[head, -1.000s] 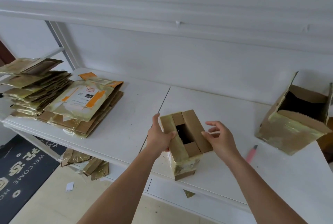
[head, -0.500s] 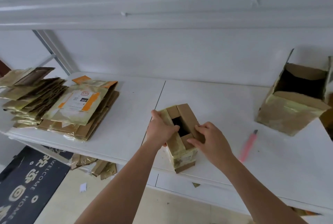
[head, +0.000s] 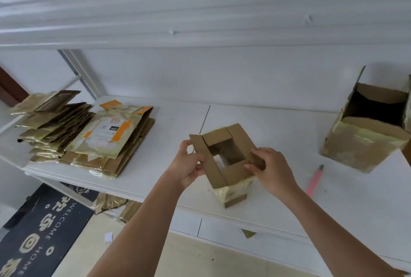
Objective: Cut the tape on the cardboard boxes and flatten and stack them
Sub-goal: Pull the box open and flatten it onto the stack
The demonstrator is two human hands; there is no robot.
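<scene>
The white table (head: 278,125) runs across the middle of the frame, under a white shelf along the top. At the left of the frame sits the stack of flattened boxes (head: 89,141), glossy with tape, the top one bearing an orange-and-white label. At the right edge stands a larger open box (head: 364,141), its flaps up and its dark inside showing, not yet flattened.

In the centre of the frame, near the table's front edge, stands the small box (head: 226,161), upright with its top flaps spread and the hole open. The left hand (head: 189,165) grips the long left flap, fingers curled round its edge; the right hand (head: 271,167) pinches the right flap, fingers curled over it.

A pink cutter (head: 314,180) lies on the table right of the box, untouched.

The step in hand looks like opening the small box in order to collapse it. Next, I judge, the bottom must be freed, by cutter if still taped, then the walls pressed flat and the piece carried to the stack at the left.
</scene>
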